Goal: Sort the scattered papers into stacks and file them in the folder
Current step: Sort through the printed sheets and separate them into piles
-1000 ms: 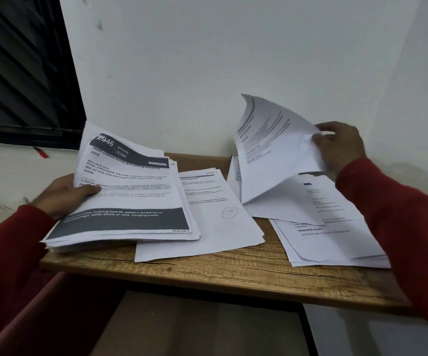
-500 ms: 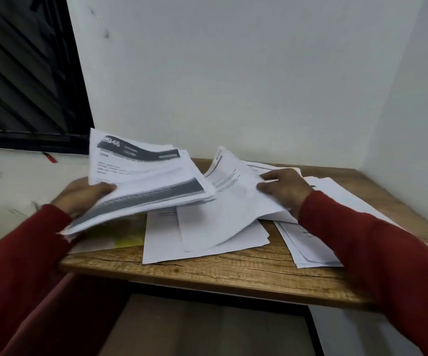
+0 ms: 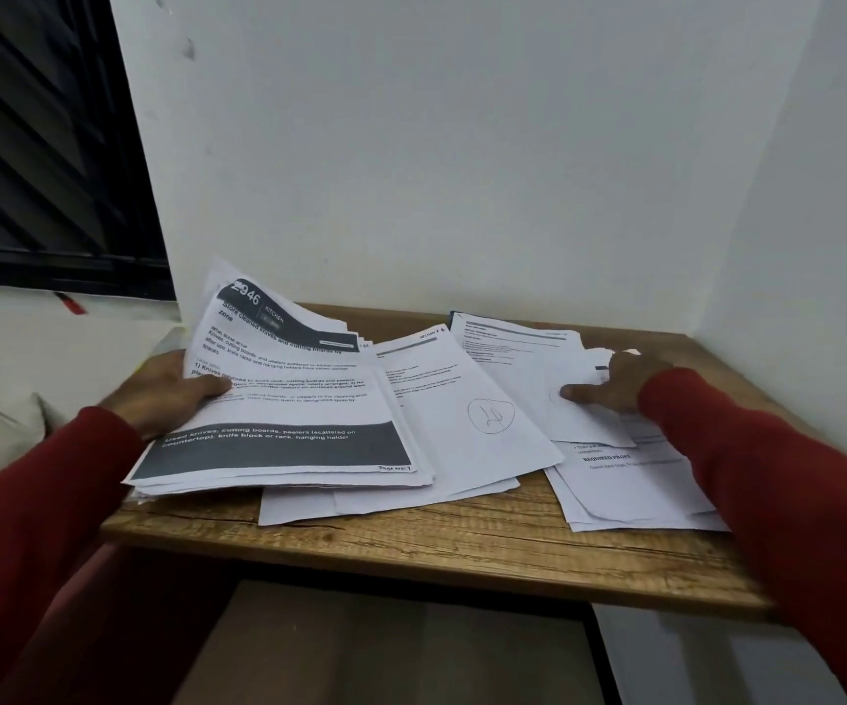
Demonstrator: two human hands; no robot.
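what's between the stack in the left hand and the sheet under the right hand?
In the head view, the sheet with the circled mark lies between the held stack and the right-hand sheet, on top of more loose sheets on the table.

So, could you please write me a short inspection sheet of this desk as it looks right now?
Surface: wooden table, front strip bare, set in a corner.
Job's things: thick stack with dark-banded top page, at left; middle pile whose top sheet bears a circled pen mark; right pile of overlapping sheets. No folder seen.
Clutter: nothing seen.
Grippers: left hand grips the thick stack's left edge, thumb on top; right hand rests on the right pile, fingers fairly straight.
Cables: nothing seen.
Surroundings: white walls, dark window at left.
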